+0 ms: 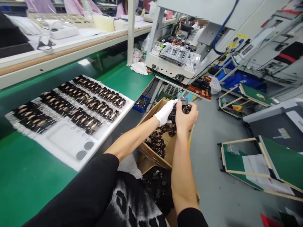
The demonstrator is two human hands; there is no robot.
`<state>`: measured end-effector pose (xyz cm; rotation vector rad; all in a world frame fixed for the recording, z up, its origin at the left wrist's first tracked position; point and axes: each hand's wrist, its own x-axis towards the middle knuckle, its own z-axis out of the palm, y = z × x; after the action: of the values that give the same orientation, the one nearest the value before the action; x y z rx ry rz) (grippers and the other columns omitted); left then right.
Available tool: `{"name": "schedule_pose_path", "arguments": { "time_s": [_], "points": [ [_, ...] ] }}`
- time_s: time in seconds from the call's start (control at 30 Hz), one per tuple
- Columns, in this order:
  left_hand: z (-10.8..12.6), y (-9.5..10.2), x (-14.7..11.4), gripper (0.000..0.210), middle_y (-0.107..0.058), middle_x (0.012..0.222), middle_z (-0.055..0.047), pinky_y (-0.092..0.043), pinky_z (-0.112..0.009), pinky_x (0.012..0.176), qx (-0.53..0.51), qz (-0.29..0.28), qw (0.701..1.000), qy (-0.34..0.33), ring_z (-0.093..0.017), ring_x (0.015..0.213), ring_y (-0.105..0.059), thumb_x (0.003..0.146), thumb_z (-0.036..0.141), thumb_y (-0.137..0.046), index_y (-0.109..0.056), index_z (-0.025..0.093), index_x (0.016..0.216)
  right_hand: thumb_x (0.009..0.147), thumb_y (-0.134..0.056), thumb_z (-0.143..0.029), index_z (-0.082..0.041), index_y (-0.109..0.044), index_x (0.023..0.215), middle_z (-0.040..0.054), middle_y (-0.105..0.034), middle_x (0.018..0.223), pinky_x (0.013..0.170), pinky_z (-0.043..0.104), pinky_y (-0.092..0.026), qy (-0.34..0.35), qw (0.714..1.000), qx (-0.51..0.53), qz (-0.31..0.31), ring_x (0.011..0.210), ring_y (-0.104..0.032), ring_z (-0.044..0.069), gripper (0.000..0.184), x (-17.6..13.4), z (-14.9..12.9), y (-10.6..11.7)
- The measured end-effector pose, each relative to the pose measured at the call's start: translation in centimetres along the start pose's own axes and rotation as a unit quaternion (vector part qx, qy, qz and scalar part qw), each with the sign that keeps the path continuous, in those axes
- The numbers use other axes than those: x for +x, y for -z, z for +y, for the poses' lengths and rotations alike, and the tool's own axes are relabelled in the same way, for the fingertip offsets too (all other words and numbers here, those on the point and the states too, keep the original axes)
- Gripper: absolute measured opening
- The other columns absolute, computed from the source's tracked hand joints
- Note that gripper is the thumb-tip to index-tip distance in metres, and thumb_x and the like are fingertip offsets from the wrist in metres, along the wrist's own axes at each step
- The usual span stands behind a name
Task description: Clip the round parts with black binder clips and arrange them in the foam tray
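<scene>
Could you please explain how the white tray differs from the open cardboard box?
The white tray is shallow; the cardboard box is brown and deeper. The tray lies on the green tabletop, while the box stands beside that tabletop. Small dark parts lie in rows in the tray but are loosely heaped in the box. Both hold many such parts.

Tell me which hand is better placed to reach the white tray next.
Left, probably: the gloved left hand is nearer the white tray, while the bare right hand would likely have to reach across the left arm.
</scene>
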<state>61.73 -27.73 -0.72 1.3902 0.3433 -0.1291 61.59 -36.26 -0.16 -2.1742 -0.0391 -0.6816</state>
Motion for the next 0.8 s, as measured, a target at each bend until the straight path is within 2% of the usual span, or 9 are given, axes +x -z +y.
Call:
{"name": "schedule_pose_path", "arguments": {
  "time_s": [0.13,0.2,0.3,0.4,0.47,0.53,0.6,0.73,0.8],
  "points": [
    [4.5,2.4,-3.1,0.059,-0.073,0.114,-0.014,-0.061,-0.046,0.086,-0.157,-0.029,0.985,-0.066,-0.031,0.106,-0.071,0.097,0.068,-0.040,-0.064,0.019,0.119,0.090,-0.064,-0.059,-0.025,-0.061,0.107,0.0078,-0.063,0.102,0.101,0.050,-0.047,0.091,0.995,0.046,0.023,0.108,-0.062,0.031,0.038,0.7,-5.7,0.9],
    [6.4,4.4,-5.6,0.053,-0.072,0.115,-0.013,-0.060,-0.046,0.090,-0.210,-0.015,0.971,-0.112,-0.031,0.110,-0.070,0.097,0.063,-0.045,-0.064,0.020,0.120,0.093,-0.059,-0.062,-0.025,-0.060,0.110,0.0087,-0.063,0.107,0.102,0.053,-0.046,0.137,0.988,0.070,0.014,0.113,-0.060,0.032,0.041,0.1,-9.0,1.0],
    [8.3,8.2,-10.5,0.049,-0.072,0.115,-0.008,-0.059,-0.041,0.097,-0.209,0.054,0.960,-0.178,-0.029,0.118,-0.068,0.100,0.062,-0.044,-0.062,0.023,0.125,0.096,-0.049,-0.068,-0.026,-0.058,0.116,0.0103,-0.061,0.115,0.102,0.058,-0.046,0.199,0.972,0.119,-0.022,0.120,-0.058,0.033,0.048,-2.4,-14.1,0.8],
    [8.7,12.6,-16.5,0.048,-0.071,0.114,-0.008,-0.058,-0.045,0.101,-0.174,0.171,0.938,-0.246,-0.031,0.124,-0.064,0.106,0.056,-0.035,-0.060,0.022,0.130,0.098,-0.040,-0.070,-0.027,-0.057,0.125,0.0117,-0.057,0.123,0.099,0.059,-0.047,0.234,0.946,0.197,-0.106,0.127,-0.054,0.035,0.054,-7.0,-19.2,0.6],
    [8.2,15.6,-20.9,0.049,-0.071,0.113,-0.007,-0.056,-0.049,0.103,-0.132,0.289,0.913,-0.257,-0.034,0.129,-0.061,0.108,0.052,-0.032,-0.060,0.020,0.133,0.098,-0.039,-0.069,-0.026,-0.057,0.128,0.0116,-0.056,0.123,0.099,0.059,-0.048,0.242,0.919,0.261,-0.167,0.128,-0.053,0.035,0.055,-10.9,-22.3,0.5],
    [7.2,18.5,-25.4,0.049,-0.070,0.112,-0.007,-0.055,-0.052,0.104,-0.103,0.422,0.872,-0.226,-0.036,0.131,-0.060,0.108,0.053,-0.035,-0.061,0.019,0.133,0.098,-0.043,-0.067,-0.024,-0.058,0.126,0.0102,-0.056,0.118,0.101,0.058,-0.048,0.244,0.888,0.323,-0.219,0.125,-0.055,0.033,0.054,-15.3,-25.0,0.3],
    [5.5,21.0,-30.0,0.047,-0.070,0.111,-0.006,-0.055,-0.049,0.103,-0.123,0.502,0.830,-0.208,-0.034,0.130,-0.060,0.105,0.054,-0.041,-0.063,0.019,0.129,0.096,-0.048,-0.066,-0.023,-0.059,0.122,0.0089,-0.055,0.113,0.103,0.056,-0.048,0.239,0.856,0.375,-0.264,0.119,-0.057,0.031,0.051,-20.1,-27.3,0.2],
    [0.5,25.0,-38.5,0.041,-0.073,0.113,-0.004,-0.059,-0.038,0.099,-0.194,0.520,0.784,-0.277,-0.027,0.118,-0.067,0.099,0.054,-0.049,-0.067,0.020,0.112,0.088,-0.068,-0.060,-0.021,-0.062,0.118,0.0097,-0.057,0.108,0.104,0.048,-0.049,0.222,0.796,0.435,-0.359,0.107,-0.059,0.028,0.050,-30.2,-30.1,0.0],
    [-2.6,26.5,-41.7,0.035,-0.075,0.108,-0.003,-0.060,-0.031,0.093,-0.233,0.549,0.745,-0.298,-0.021,0.106,-0.071,0.095,0.051,-0.056,-0.066,0.020,0.106,0.084,-0.075,-0.056,-0.020,-0.064,0.118,0.0101,-0.058,0.108,0.103,0.045,-0.050,0.208,0.764,0.450,-0.413,0.105,-0.059,0.027,0.051,-34.7,-30.4,-0.3]
  ]
}}
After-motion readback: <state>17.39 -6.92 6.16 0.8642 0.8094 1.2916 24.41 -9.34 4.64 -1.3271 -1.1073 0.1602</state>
